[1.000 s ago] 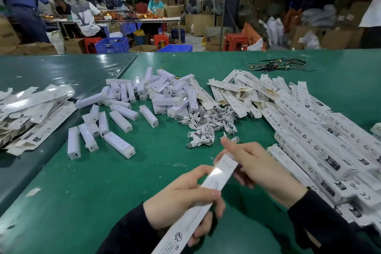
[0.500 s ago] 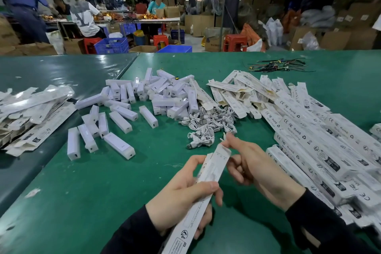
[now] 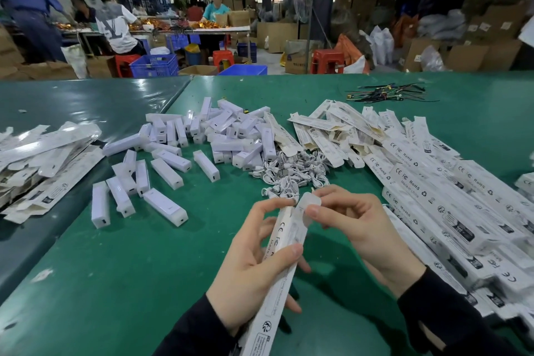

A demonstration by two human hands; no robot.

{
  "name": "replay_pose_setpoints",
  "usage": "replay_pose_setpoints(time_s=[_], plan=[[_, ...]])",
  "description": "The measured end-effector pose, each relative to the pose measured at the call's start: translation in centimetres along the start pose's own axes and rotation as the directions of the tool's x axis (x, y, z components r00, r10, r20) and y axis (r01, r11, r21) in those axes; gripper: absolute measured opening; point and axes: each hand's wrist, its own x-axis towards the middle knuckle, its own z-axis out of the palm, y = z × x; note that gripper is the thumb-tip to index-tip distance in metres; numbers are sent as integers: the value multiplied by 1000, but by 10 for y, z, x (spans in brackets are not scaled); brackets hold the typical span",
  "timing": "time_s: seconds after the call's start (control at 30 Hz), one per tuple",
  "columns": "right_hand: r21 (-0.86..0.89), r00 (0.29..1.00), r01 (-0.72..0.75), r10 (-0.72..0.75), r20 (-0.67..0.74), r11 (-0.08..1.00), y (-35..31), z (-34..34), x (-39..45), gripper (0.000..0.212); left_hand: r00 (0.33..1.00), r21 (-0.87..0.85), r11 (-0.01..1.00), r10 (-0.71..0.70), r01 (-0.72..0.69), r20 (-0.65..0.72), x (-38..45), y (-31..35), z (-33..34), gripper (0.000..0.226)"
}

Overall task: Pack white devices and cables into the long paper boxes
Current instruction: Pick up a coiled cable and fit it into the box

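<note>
Obs.: The left hand grips one long paper box around its middle, thumb across the printed face, fingers curled behind it. The box's long axis runs from about 7 o'clock, near the person's sleeve, up to about 1 o'clock, where its open end points toward the cable pile.

The right hand meets that far end from the 3 o'clock side. Its thumb and forefinger pinch the rounded end flap; the other fingers are loosely curled and hold nothing. So the flap lies right at the right fingertips, and the box body sits below and left of them, held above the green bench.

Whether a device and cable are already inside cannot be told from here.

Supplies: the loose white devices lie from 10 to 12 o'clock of the hands, nearer the left hand. The small white cables are heaped at 12 o'clock, just beyond the box's open end. Boxes stacked at 3 o'clock line the right side; flat ones lie far left.

Judgement: the next move turns on the flap. It needs folding along the box's axis, toward 7 o'clock, while the left hand keeps the body steady. The right hand is the nearer one for that.
</note>
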Motion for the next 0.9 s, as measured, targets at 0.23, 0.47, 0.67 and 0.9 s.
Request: replay_pose_setpoints(time_s=[0.23, 0.47, 0.67, 0.9], plan=[[-51, 995, 96, -96, 6, 994, 0, 4, -2, 17, 998, -79, 996, 46, -50, -53, -1, -1, 4, 37], [-244, 980, 194, -179, 83, 950, 0, 10, -8, 9, 983, -46, 998, 31, -39, -179, 0, -1, 7, 41], [-261, 965, 242, -261, -38, 934, 3, 15, -9, 3, 977, -59, 994, -103, 94, -184, 3, 3, 5, 49], [-153, 961, 27, 17, 276, 988, -3, 6, -4, 22, 956, -233, 966, -169, 112, -241, 3, 7, 1, 39]])
